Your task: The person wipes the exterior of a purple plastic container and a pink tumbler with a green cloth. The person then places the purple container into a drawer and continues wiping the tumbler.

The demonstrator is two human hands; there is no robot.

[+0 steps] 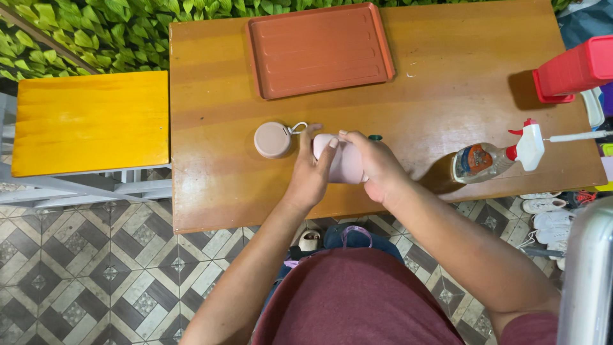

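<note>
Both hands, left hand (311, 174) & right hand (377, 167), hold the pink bottle (343, 160) tight, mid frame. Its round lid (272, 140) is already off, lying just left of it. Bottle isn't closed yet.

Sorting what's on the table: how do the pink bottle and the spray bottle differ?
The pink bottle is opaque and gripped by the left hand and right hand; the spray bottle is clear, lying untouched on its side. The spray bottle keeps its red-and-white trigger head; the pink bottle's round cap lies beside it. Both are over the wooden table.

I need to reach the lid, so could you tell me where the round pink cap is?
In the head view, the round pink cap lies on the wooden table, just left of the left hand.
</note>
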